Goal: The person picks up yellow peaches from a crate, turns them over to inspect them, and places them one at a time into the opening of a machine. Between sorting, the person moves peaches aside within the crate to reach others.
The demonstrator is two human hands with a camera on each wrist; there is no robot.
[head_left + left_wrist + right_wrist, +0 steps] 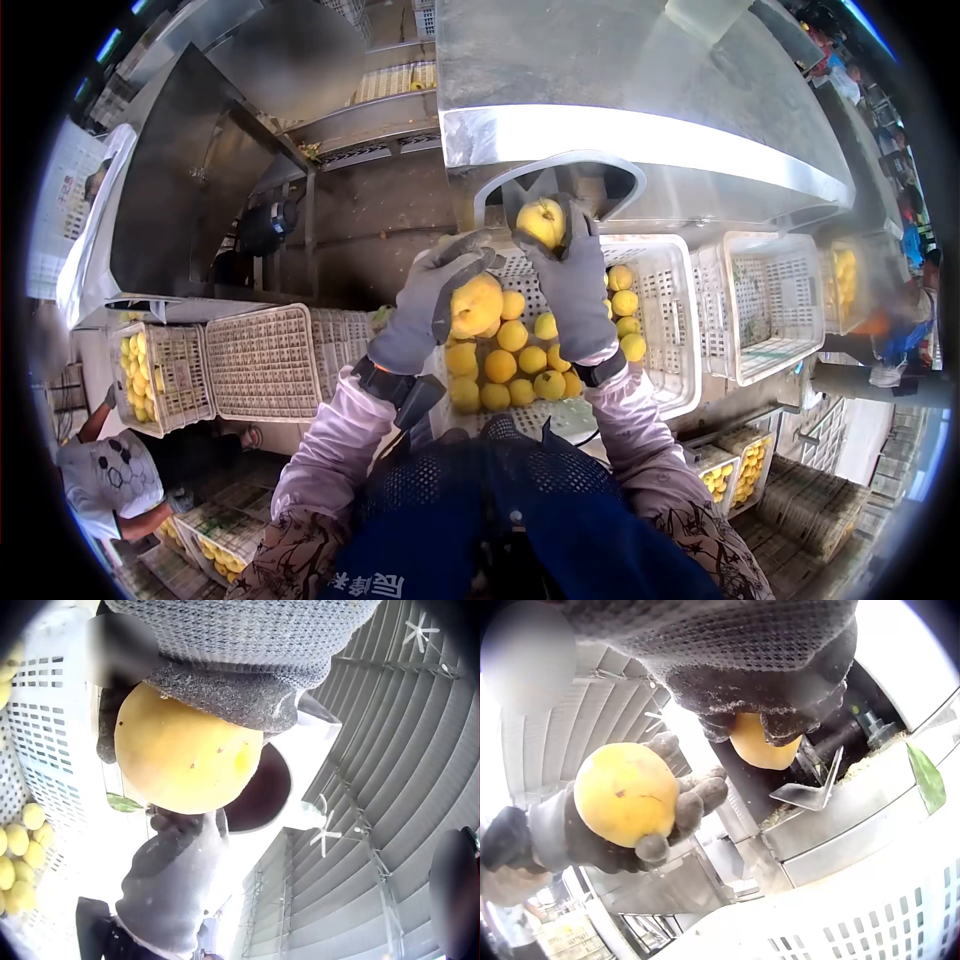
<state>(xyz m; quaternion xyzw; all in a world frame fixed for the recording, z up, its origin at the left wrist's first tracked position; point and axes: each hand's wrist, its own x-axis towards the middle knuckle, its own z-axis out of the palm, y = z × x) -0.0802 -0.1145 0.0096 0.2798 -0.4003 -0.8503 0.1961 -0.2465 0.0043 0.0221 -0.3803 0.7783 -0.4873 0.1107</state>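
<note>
Pointing dimple-up, a roundish fruit [541, 223] sits in right fingers [577, 232] while left fingers [462, 247] grip another fruit [475, 306].

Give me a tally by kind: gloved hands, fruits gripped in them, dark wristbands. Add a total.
Gloved hands: 2 (left hand, right hand)
Gripped fruits: 2 (left-held fruit, right-held fruit)
Dark wristbands: 2 (left wristband, right wristband)
Total: 6

Forearms [335, 435] reach forward, the gloved left hand [430, 295] and right hand [572, 285] apart, fingers [690, 810] apparently curled.
</note>
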